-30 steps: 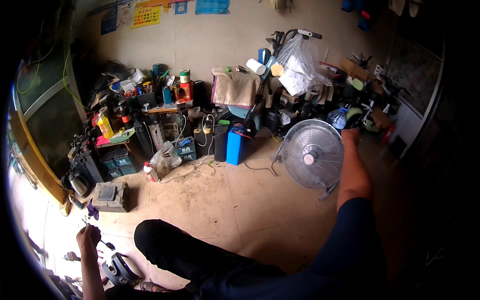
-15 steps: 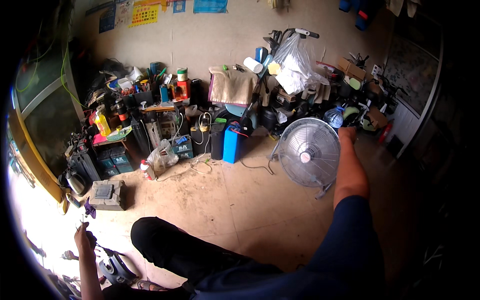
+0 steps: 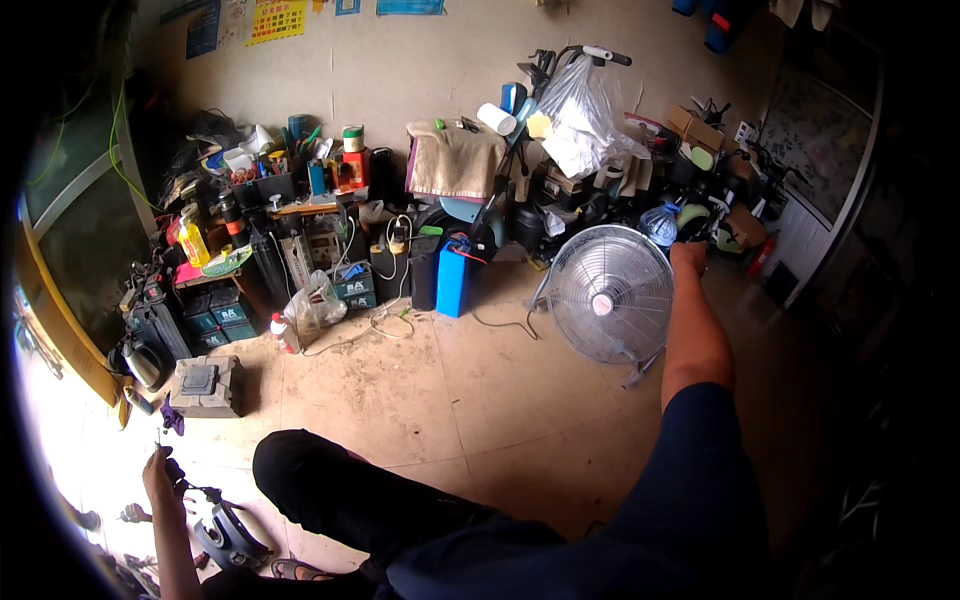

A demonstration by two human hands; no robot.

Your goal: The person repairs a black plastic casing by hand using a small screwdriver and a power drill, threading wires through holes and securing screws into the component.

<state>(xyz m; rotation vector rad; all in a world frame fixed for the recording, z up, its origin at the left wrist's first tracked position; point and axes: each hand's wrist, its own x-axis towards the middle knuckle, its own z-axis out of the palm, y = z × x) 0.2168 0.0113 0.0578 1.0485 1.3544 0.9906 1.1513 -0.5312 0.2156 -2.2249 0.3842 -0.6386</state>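
Observation:
My left hand is closed at the lower left around a thin metal piece with dark parts, too small to name, above a grey-and-dark plastic shell. A purple cloth lies just beyond it. My right arm stretches forward beside a silver floor fan. My right hand is closed at the fan's upper right edge, just short of a blue plastic water jug in this view; what its fingers hold, if anything, is hidden. My bent leg in black trousers crosses the lower middle.
A grey toolbox sits on the tiled floor. Batteries, bottles and a blue battery pack line the back wall. A bicycle with a hanging plastic bag stands behind the fan. A metal-framed glass door is at the left.
The whole scene has shifted slightly up and left in the picture. My hands keep much the same places relative to the fan and the floor items, still closed.

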